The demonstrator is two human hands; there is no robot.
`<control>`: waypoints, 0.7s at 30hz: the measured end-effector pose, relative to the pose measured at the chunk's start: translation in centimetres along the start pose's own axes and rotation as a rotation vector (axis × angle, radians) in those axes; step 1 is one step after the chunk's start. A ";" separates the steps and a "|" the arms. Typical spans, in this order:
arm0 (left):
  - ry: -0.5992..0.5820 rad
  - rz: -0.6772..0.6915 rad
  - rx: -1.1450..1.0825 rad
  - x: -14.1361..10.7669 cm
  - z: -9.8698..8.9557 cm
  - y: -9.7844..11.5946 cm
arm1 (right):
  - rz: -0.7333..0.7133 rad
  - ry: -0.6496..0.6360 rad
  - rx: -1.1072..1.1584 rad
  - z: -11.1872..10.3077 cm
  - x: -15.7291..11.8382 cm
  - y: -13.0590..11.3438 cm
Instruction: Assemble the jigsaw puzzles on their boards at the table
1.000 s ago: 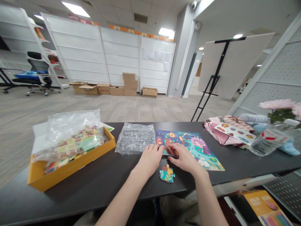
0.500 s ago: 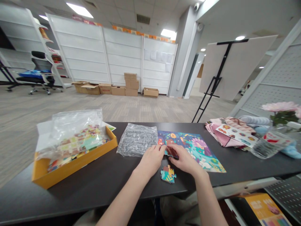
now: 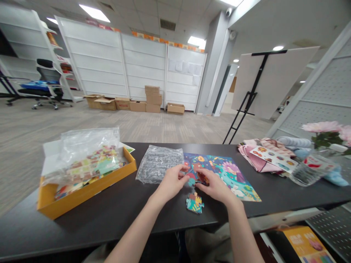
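Note:
My left hand [image 3: 175,178] has its fingers curled round the edge of a teal and red puzzle piece [image 3: 191,179], at the left side of the colourful puzzle [image 3: 233,175]. Just right of it, my right hand [image 3: 212,184] holds a brown puzzle piece [image 3: 202,178] between thumb and fingers, partly hidden by them. A loose puzzle piece [image 3: 195,203] in teal, yellow and brown lies on the dark table nearer to me, below both hands. The clear plastic bag [image 3: 160,164] lies flat beside the left hand.
On the left of the table [image 3: 109,212] stands a yellow box [image 3: 90,190] with puzzle pieces and a clear bag. Folded cloths [image 3: 255,160], a sticker sheet [image 3: 274,159] and a glass vase [image 3: 309,170] with pink flowers are at the right. An open drawer shows below.
My left hand has drawn back slightly to the left, and a teal and red piece now shows at its fingertips. The right hand has stayed nearly in place, with a brown piece showing more clearly.

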State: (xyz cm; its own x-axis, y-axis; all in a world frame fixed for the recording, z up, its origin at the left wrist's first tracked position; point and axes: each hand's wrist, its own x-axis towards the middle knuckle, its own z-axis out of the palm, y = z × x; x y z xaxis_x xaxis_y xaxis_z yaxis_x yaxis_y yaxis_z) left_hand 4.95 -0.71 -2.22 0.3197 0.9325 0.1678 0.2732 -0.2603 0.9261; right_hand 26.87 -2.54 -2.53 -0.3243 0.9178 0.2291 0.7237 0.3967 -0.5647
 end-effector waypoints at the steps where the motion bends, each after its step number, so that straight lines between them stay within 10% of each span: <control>1: -0.002 -0.011 -0.057 -0.2 -0.4 0.4 | 0.011 -0.001 0.016 -0.1 0.0 0.0; 9: -0.219 -0.123 -0.235 -2.8 0.0 2.3 | 0.054 0.082 0.140 -0.6 0.2 0.0; 21: -0.224 0.058 0.364 -3.6 -0.4 1.2 | -0.061 0.247 0.077 -2.1 0.1 -2.1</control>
State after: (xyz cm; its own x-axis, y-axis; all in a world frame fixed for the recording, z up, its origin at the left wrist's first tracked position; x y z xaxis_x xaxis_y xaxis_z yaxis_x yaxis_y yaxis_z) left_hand 3.77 -4.28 -1.56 0.5223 0.8468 0.1009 0.5384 -0.4192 0.7311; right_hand 26.60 -3.22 0.28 -0.2002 0.8724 0.4458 0.6556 0.4575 -0.6008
